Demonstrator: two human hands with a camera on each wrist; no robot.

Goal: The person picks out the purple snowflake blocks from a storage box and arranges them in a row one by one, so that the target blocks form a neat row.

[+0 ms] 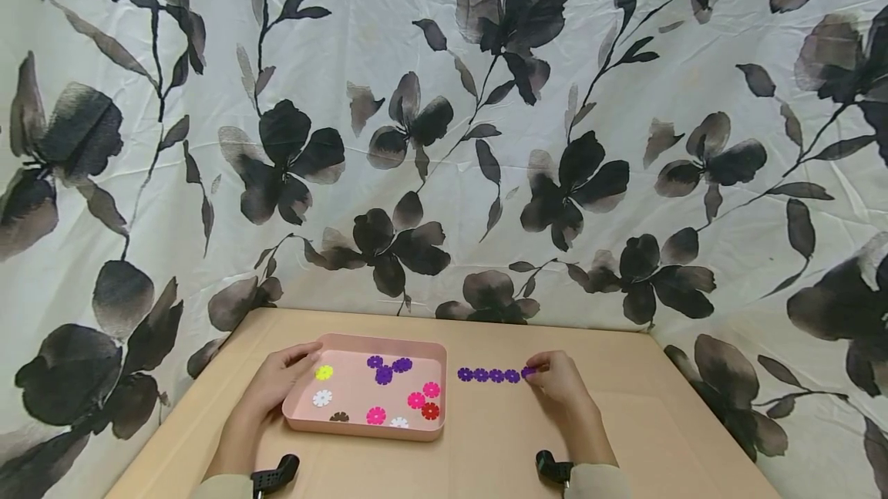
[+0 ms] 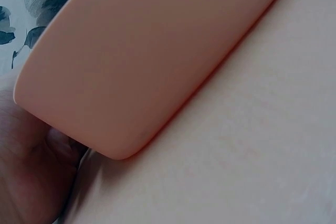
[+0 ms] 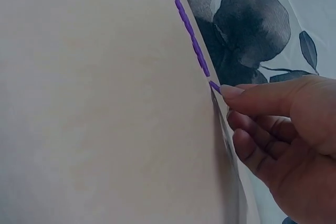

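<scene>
From the head view, the right hand [image 1: 560, 380] pinches a purple disc [image 1: 529, 371] at the right end of a row of purple discs [image 1: 489, 375] lying on the worktop [image 1: 499, 437], just right of the pink tray [image 1: 433, 387]. The left hand [image 1: 280, 375] rests on the tray's left rim with fingers fairly straight, steadying it. The tray carries loose discs: yellow [image 1: 324, 372], white, pink, red and a purple cluster [image 1: 387, 368]. To do this well, I judge the held disc should go down flat, touching its neighbour and in line with the row, without nudging the others

In the left wrist view, the tray's outer wall [image 2: 147, 56] fills the picture, with part of the hand [image 2: 26, 166] against its corner; how far the grip closes there I cannot tell

In the right wrist view, fingertips [image 3: 231, 92] nip the end disc [image 3: 214, 86], edge-on, slightly apart from the chain [image 3: 186, 24]. A light grip near the edge looks best
</scene>
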